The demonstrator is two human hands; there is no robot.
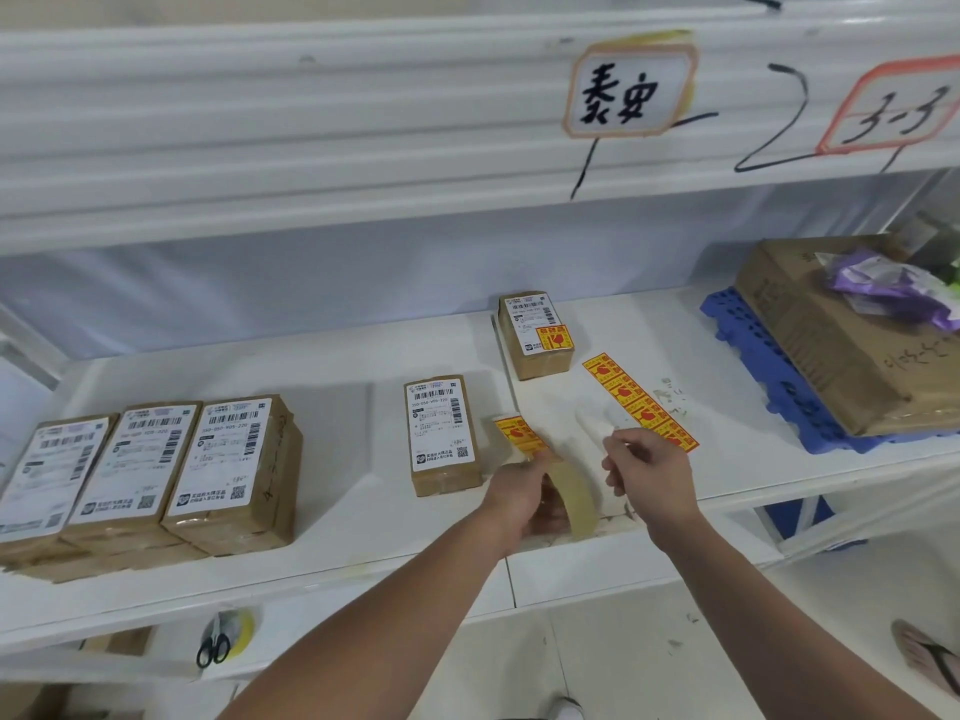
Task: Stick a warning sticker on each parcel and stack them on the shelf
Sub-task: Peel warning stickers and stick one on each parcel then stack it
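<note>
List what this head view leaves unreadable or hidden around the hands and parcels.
- Left hand: its grip on the sticker backing strip is hidden behind the curled strip.
- Right hand: fingertips too small to show whether they pinch anything.
- Leftmost parcel: cut off by the frame edge.
- Nearest parcel: label print too small to read.

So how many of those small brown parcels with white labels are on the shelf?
5 visible. Three sit side by side at the left, apparently atop more boxes beneath. One lies in the middle, unstickered. One farther back already has its sticker.
</note>
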